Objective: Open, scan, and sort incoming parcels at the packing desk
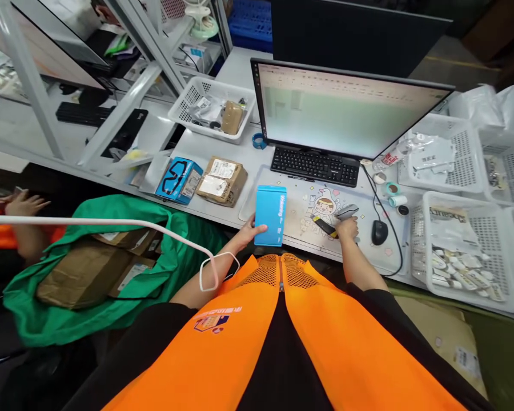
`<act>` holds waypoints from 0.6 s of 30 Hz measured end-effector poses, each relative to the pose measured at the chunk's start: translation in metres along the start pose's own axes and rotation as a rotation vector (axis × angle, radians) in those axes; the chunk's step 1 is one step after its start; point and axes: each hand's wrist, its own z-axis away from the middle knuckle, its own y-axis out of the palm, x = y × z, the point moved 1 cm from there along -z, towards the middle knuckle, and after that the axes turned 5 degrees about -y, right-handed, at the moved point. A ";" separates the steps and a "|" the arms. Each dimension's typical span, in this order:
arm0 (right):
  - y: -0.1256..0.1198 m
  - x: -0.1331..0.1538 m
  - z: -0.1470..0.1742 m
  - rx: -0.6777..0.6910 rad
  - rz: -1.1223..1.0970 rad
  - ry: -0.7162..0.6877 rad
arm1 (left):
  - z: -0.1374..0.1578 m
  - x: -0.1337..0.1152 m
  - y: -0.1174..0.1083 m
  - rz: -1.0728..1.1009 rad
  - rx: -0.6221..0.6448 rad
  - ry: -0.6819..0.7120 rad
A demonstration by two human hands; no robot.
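My left hand (247, 232) grips the left edge of a blue box (270, 216) with white lettering, held upright at the table's front edge. The thumb lies across its face. My right hand (346, 228) is closed around a grey barcode scanner (348, 212) over the printed desk mat (300, 234). Right beside its fingers is a yellow and black utility knife (324, 225); whether the hand touches it I cannot tell. Left of the held box stand a brown carton (223, 181) with white labels and another blue box (179, 180) with a black outline on it.
A keyboard (314, 166) and monitor (346, 108) stand behind the mat, a mouse (379, 232) to the right. White baskets (466, 251) of small goods line the right side. A green sack (124, 279) holds cartons at lower left. Another person's hand (25, 204) shows at far left.
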 end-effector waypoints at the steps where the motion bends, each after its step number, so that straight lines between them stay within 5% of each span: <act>1: -0.004 -0.003 0.001 0.010 -0.021 0.033 | 0.000 -0.002 -0.002 -0.201 -0.125 0.128; 4: -0.024 -0.010 0.005 0.046 -0.096 0.055 | -0.002 -0.006 -0.004 -0.795 -0.328 0.452; 7: -0.056 -0.014 0.014 0.132 -0.197 -0.027 | -0.009 -0.002 -0.002 -1.103 -0.291 0.611; 14: -0.135 0.002 0.043 0.577 -0.453 -0.391 | -0.029 0.001 0.014 -1.227 -0.075 0.735; 18: -0.153 0.025 0.045 0.784 -0.335 -0.513 | -0.033 -0.001 0.023 -1.226 -0.031 0.743</act>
